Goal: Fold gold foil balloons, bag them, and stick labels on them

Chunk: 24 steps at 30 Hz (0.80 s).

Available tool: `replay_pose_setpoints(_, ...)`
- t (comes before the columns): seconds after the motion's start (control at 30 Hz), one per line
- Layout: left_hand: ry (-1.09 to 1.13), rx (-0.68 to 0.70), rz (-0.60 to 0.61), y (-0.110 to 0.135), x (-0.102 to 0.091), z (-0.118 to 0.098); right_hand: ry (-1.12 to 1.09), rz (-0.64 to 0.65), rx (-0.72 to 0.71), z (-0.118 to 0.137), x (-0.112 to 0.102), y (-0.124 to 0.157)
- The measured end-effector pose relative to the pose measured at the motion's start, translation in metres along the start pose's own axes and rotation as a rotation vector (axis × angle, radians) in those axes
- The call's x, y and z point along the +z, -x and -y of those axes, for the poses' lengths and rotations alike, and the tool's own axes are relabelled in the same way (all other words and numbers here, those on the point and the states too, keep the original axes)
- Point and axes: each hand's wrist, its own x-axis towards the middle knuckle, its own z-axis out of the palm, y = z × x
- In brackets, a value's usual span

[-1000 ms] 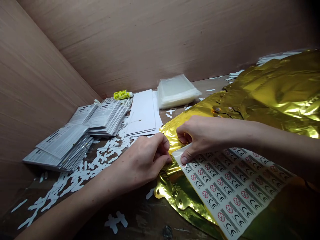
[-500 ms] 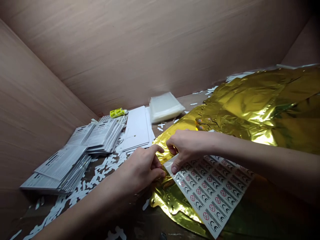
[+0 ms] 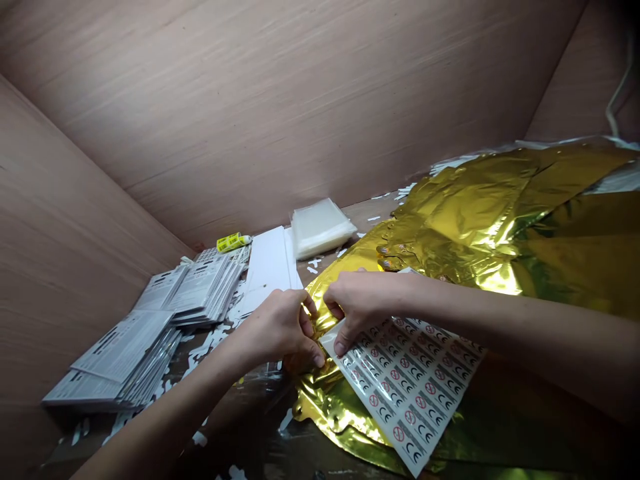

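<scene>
A sheet of stickers [image 3: 415,387], printed with CE marks and red crossed circles, lies slanted over shiny gold foil [image 3: 460,200]. My right hand [image 3: 357,303] is closed at its upper left corner, thumb on top and fingers curled. Just left of it, at the foil's edge, my left hand [image 3: 283,327] has its fingers bent in toward the thumb; what sits between them is hidden. Under that hand some clear plastic film [image 3: 263,383] catches the light.
Stacks of printed cards [image 3: 120,353] stand on the left, beside white sheets [image 3: 267,260]. A yellow tube [image 3: 233,242] and a pile of clear bags [image 3: 323,227] lie farther back. White paper scraps [image 3: 200,353] litter the table; wooden panels [image 3: 280,120] rise behind.
The whole view has shifted slightly. My left hand's fingers have come lower and curl in more, and clear film now shows beneath it. My right hand keeps to the sheet's corner.
</scene>
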Motion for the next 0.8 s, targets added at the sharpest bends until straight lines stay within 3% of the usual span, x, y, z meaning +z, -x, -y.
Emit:
replay_pose_setpoints(0.1, 0.081, -0.050, 0.116, -0.014, -0.006, 0.011, 0.010, -0.017, 0.015, -0.001, 0.000, -0.001)
replay_pose_setpoints(0.47, 0.056, -0.119, 0.140, -0.041, -0.027, 0.027, 0.117, 0.021, -0.094, 0.004, -0.005, 0.003)
replay_pose_setpoints(0.63, -0.046, -0.053, 0.015, -0.026, -0.024, 0.020, 0.111, 0.032, -0.126, 0.006, -0.012, 0.011)
replay_pose_setpoints(0.73, -0.158, 0.032, -0.185, -0.016, -0.014, 0.013, 0.134, -0.020, -0.157, 0.010, -0.033, 0.030)
replay_pose_setpoints(0.8, -0.175, 0.061, -0.249, -0.015, -0.007, 0.012, 0.138, -0.086, -0.179, 0.011, -0.051, 0.045)
